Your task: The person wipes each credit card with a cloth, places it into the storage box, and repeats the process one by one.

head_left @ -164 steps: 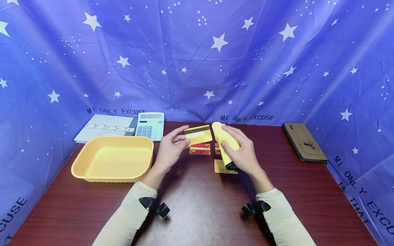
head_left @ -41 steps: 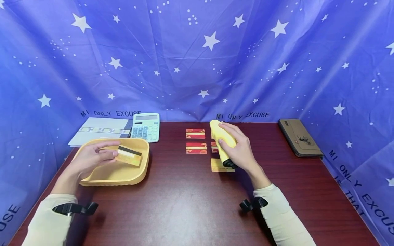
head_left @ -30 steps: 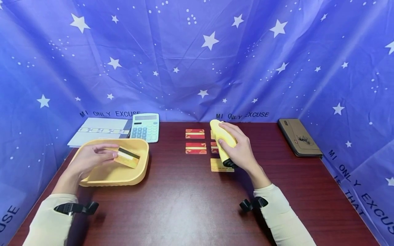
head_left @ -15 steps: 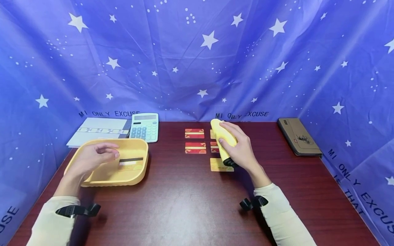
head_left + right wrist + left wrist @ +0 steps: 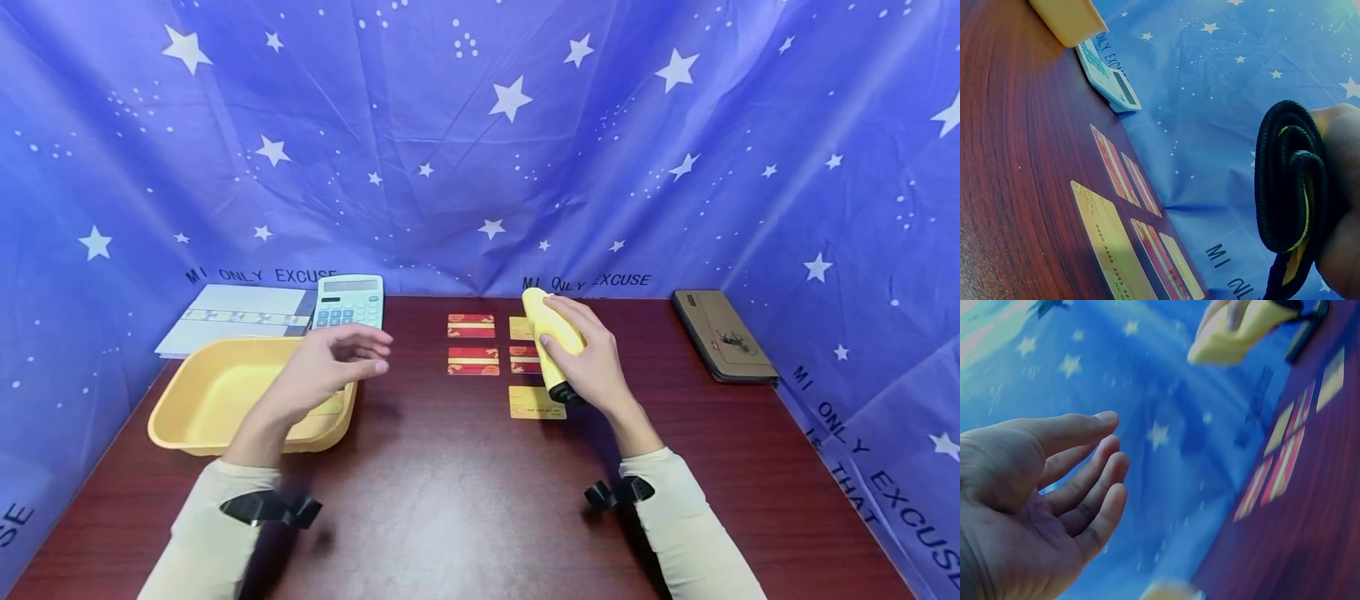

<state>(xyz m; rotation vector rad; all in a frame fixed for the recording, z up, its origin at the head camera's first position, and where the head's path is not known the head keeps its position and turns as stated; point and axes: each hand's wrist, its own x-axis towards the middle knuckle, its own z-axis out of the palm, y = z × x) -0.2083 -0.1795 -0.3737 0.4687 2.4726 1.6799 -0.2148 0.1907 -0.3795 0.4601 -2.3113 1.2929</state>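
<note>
My left hand (image 5: 318, 371) holds nothing, its fingers loosely bent and thumb apart, above the right rim of the yellow basin (image 5: 161, 417). Inside the basin, a gold bank card (image 5: 327, 408) shows partly behind the wrist. My right hand (image 5: 596, 367) grips a rolled yellow cloth (image 5: 551, 333) with a black edge; the right wrist view shows its coiled black end (image 5: 1291, 181). Flat on the table lie red cards (image 5: 471, 326) in a left column. Beside them, another red card (image 5: 524, 360) and gold cards (image 5: 536, 403) lie partly behind the cloth and right hand.
A light-blue calculator (image 5: 350, 298) lies behind the basin, partly covered by the left hand. Left of it is a white box-like item (image 5: 225, 333) with a patterned band. A brown zip case (image 5: 723, 337) lies at the far right. A starry blue curtain (image 5: 420, 125) surrounds the table.
My left hand carried the gold card leftward, let it go in the basin, and has since moved right and up. The right hand keeps the rolled cloth, nearly in place.
</note>
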